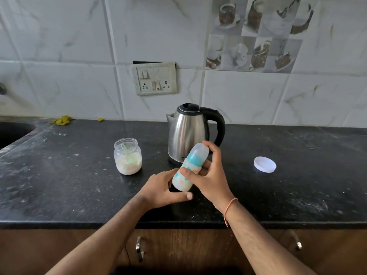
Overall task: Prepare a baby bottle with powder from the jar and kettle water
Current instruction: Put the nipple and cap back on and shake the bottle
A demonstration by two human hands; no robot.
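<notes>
While the bottle is held: right hand (208,175) grips the baby bottle (188,167) round its middle, thumb on the near side, fingers curled behind
Bottle place: lifted clear of the counter (59,175), over its front middle, just before the kettle (190,133)
Bottle axis: tilted, capped top up and away to the right, base down toward the person on the left
Contents: milky white inside, so the judgement is that powder and water are already in and it is being mixed
Left hand (164,189): fingers loosely curved beside the base, thumb stretched along the counter; whether it touches the bottle cannot be told
Nearer hand: the left sits right at the base, the right owns the body, so any steadying falls to the left
Jar (128,156): open, scoop inside, powder low, left of the kettle
Jar lid (265,164): lying well apart toward the counter's right
Risk: a leak if the cap is loose
</notes>
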